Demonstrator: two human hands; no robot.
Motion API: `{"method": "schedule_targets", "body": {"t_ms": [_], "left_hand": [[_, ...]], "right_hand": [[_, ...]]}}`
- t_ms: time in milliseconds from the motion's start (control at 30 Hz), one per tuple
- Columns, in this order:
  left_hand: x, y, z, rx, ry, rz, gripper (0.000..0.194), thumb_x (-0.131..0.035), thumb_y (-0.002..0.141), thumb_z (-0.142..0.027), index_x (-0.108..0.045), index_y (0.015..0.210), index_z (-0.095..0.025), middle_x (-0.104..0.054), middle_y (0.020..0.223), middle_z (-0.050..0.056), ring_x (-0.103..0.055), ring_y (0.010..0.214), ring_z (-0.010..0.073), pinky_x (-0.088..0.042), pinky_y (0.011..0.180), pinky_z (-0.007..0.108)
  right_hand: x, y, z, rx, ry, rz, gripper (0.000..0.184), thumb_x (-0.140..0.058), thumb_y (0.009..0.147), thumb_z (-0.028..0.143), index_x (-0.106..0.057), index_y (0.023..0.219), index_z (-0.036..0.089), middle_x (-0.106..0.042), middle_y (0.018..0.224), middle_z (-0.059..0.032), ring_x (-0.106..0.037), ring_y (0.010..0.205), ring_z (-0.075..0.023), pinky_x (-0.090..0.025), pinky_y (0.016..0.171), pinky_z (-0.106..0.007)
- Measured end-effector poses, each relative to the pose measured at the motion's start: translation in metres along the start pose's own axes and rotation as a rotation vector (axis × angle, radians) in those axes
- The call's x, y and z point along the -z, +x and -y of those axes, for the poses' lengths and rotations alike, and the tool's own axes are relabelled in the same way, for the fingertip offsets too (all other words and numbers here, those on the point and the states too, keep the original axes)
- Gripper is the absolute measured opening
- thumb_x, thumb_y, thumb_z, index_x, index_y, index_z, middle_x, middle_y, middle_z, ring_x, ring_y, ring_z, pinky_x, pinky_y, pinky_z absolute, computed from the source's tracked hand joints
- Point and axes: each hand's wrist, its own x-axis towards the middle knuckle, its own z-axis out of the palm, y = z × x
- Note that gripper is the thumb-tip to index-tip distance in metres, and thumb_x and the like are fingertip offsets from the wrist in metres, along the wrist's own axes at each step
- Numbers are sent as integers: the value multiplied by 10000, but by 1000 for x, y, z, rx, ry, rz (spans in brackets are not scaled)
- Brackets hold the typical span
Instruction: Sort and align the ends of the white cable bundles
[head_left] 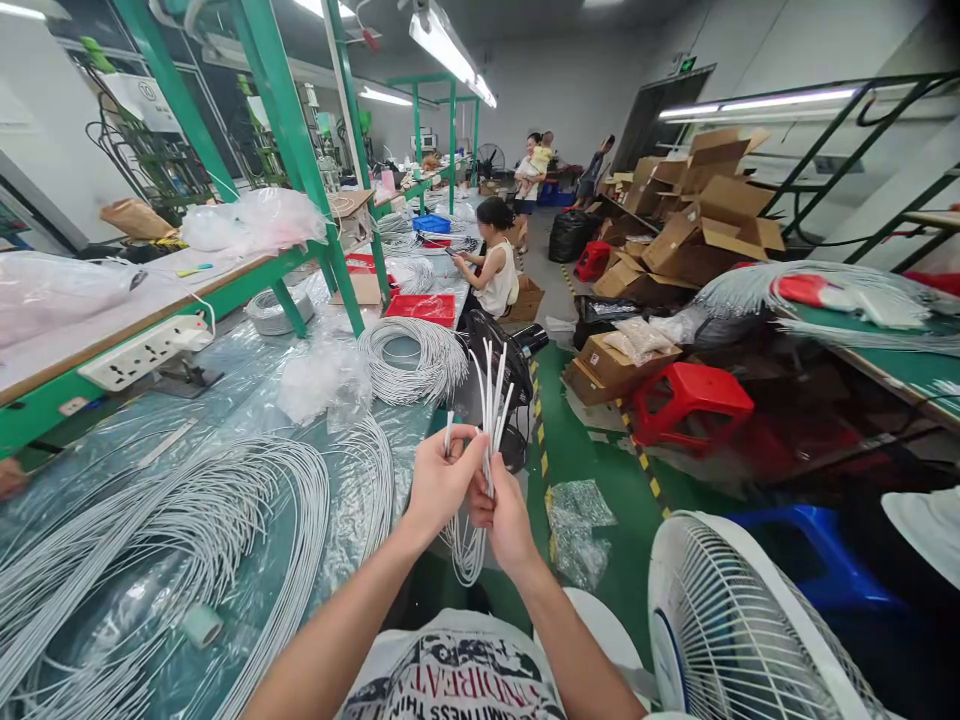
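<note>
Head view, nearest first: a bundle of white cables (489,405) stands upright in front of the chest, its looped lower part hanging below the hands. Curled closed around it are the fingers of the right hand (506,515); the left hand (441,482) has its fingers bent in, thumb and forefinger nearly together at the bundle's side, with a lone cable end (448,434) held upright among them. Crowding the near right is a white fan (724,610), well apart from the hands. On the left, a plastic-covered table (259,400) carries loose cable hanks (187,510) and a small pale green roll (202,626) (lying on its side). Just behind the bundle, a black fan (487,350) is partly hidden by it. Farther out come a round cable coil (412,360), a red tray (421,309), a red stool (690,405), a seated person (493,270) and heaped cardboard boxes (697,225).
</note>
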Motion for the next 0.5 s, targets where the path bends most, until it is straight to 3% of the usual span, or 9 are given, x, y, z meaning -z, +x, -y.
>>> {"method": "schedule_targets", "body": {"t_ms": [200, 367, 500], "left_hand": [[17, 22, -14, -151, 41, -187, 355, -735, 786, -471, -620, 712, -144, -290, 538, -74, -278, 463, 41, -221, 442, 171], [38, 60, -39, -152, -71, -180, 412, -794, 702, -511, -609, 723, -144, -252, 511, -96, -190, 430, 35, -141, 413, 187], [42, 76, -49, -106, -73, -105, 438, -817, 657, -522, -614, 727, -140, -233, 492, -107, -164, 415, 32, -124, 405, 193]], "right_hand": [[0, -4, -16, 5, -73, 70, 650, -584, 757, 795, -363, 665, 191, -207, 576, 74, -123, 488, -56, -74, 437, -218], [-1, -14, -33, 114, -260, 109, 623, -439, 857, 781, -342, 663, 197, -251, 597, 54, -175, 507, -75, -120, 450, -247], [1, -17, -42, 240, -466, 120, 559, -313, 968, 671, -330, 668, 200, -276, 613, 36, -216, 529, -93, -162, 479, -271]]}}
